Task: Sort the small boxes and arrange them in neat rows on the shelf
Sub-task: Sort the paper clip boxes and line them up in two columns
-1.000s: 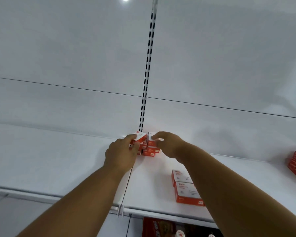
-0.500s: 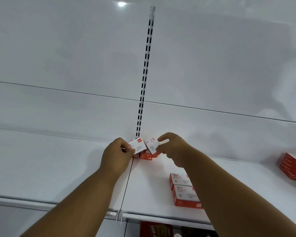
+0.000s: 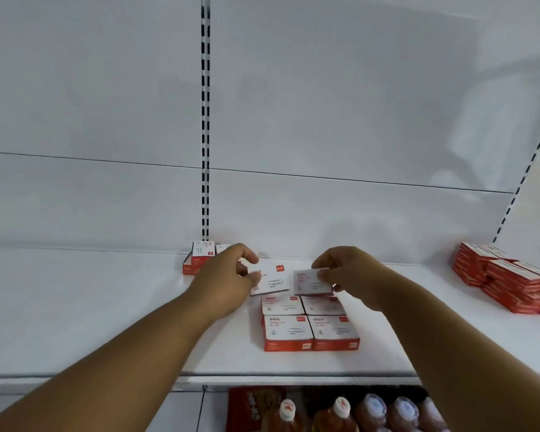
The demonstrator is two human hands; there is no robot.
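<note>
A: What risk is judged to lie nearest, just below the hands?

B: The block of four boxes (image 3: 309, 325) lying directly in front of the right hand (image 3: 349, 272). If the box held by the right hand (image 3: 312, 282) is lowered carelessly behind that block, the rear pair could be nudged and the row skewed. The held box looks to be hovering just above their back edge.

A: How are the hands seen to be engaged?

B: Each is closed around a box. The box in the left hand (image 3: 268, 279) is pinched at its left end between thumb and fingers of the left hand (image 3: 228, 282), white face tilted toward the camera. The other is pinched at its right end. The two boxes are nearly touching between the hands, so a collision or a slipped pinch is considered possible.

A: And the boxes themselves?

B: White-topped, red-sided, flat cardboard, with small print too blurred to be read. They look light and easily shifted.

A: Farther out?

B: Beyond the left hand, leftover boxes by the back wall (image 3: 200, 258) are left partly upright, partly flat; these could be toppled. Well to the right of the right hand, a stacked pile of red boxes (image 3: 508, 283) is seen. The shelf (image 3: 75, 307) is white.
</note>
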